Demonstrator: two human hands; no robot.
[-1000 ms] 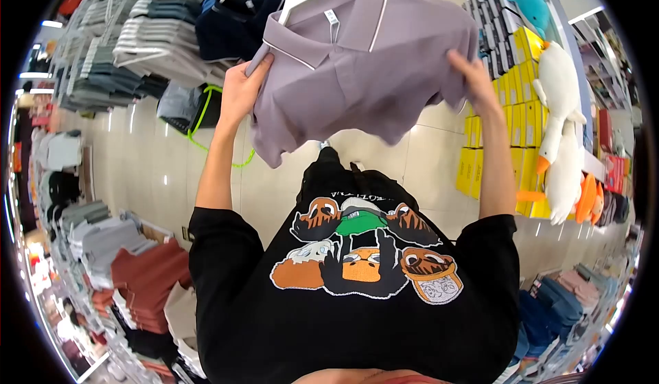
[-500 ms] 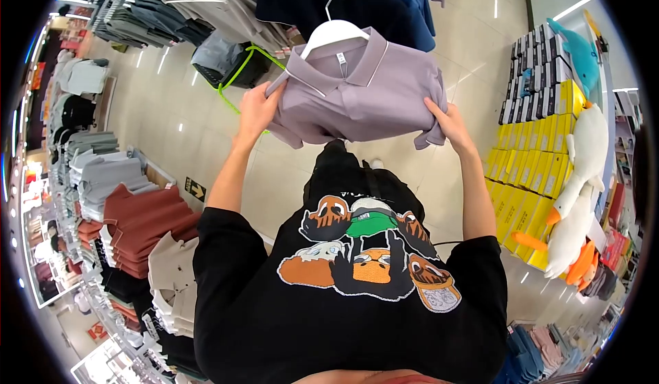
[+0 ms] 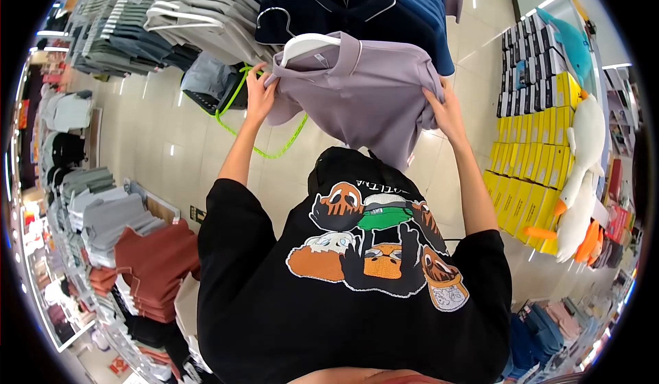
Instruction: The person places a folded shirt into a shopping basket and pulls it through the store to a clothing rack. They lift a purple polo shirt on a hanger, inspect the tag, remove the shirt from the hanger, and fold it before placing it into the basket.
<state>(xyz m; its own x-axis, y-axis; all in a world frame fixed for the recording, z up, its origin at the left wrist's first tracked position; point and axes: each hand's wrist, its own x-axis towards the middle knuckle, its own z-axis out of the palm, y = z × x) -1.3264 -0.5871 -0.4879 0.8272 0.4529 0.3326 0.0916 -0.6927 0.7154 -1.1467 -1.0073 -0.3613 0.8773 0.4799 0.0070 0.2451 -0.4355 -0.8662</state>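
Note:
A mauve polo shirt (image 3: 364, 88) hangs on a white hanger (image 3: 309, 46) with a metal hook, held out in front of me below the rack of dark shirts. My left hand (image 3: 259, 95) grips its left shoulder and sleeve area, fingers pinched on the cloth. At the other side, my right hand (image 3: 445, 109) has the right sleeve between thumb and fingers. The shirt's lower part drapes down between my arms.
Navy polo shirts (image 3: 350, 6) hang at the top, with grey shirts (image 3: 199, 16) to their left. A black basket (image 3: 213, 85) with a green cord (image 3: 278, 152) is on the floor. Yellow boxes (image 3: 528, 157) and white plush geese (image 3: 587, 137) stand right; folded red shirts (image 3: 154, 267) lie left.
The collar has turned and tipped back toward the rack, and the shirt's lower part now hangs down more unfolded. Both hands still hold it, and the rack appears nearer.

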